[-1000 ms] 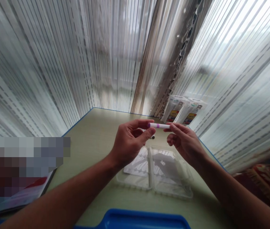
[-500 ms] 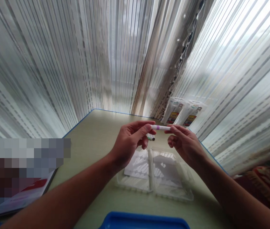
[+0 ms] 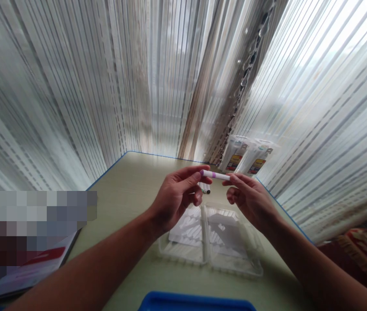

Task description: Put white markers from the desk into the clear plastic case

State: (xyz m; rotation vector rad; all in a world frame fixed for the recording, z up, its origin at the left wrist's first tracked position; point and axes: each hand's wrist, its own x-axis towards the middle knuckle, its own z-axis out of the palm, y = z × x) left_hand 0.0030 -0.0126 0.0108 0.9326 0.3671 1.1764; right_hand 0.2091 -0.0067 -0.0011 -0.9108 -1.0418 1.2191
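A: What fills most of the view?
B: Striped, sheer curtain point(image 3: 73, 86), hanging behind and around a pale green surface point(image 3: 115, 185) with a blue edge.

A: And on the surface?
B: A clear plastic case point(image 3: 235, 268) lies open in the middle, its two halves side by side, with white sheets inside. Nearest the viewer is part of a blue object point(image 3: 196, 302) with a raised rim, cut off by the lower border.

A: Where are the person's hands?
B: Both are raised just beyond the case. The left hand point(image 3: 177, 194) pinches one end of a marker between thumb and fingers; the right hand point(image 3: 250, 194) grips the opposite end the same way.

A: Anything behind them?
B: Two clear packages point(image 3: 257, 166) with yellow labels stand at the far right edge.

A: Tell me about the marker.
B: The marker point(image 3: 222, 176) is white with a purple end at the left hand and a purple band, held nearly level above the surface. Smaller still to the eye, a few dark-tipped pens point(image 3: 205, 189) show partly behind the left hand.
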